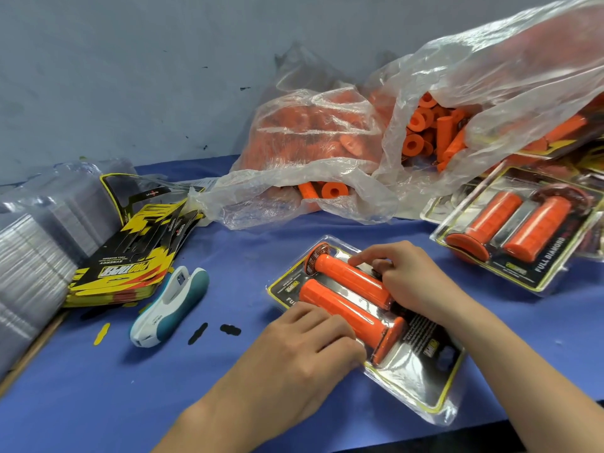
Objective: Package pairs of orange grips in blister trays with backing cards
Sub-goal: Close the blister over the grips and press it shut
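Orange grips (349, 299) lie paired in a blister tray (411, 380) under both hands.
Left hand (307, 344) and right hand (405, 276) press it, fingers curled; stapler (170, 305), card stack (130, 256) and bag (327, 152) lie nearby.

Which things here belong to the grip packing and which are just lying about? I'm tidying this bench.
Belongs to the job:
blister pack under both hands
finished pack
bags of orange grips
backing cards
stack of clear trays

Just lying about:
white and teal stapler, untouched
black paper scraps
yellow paper scrap
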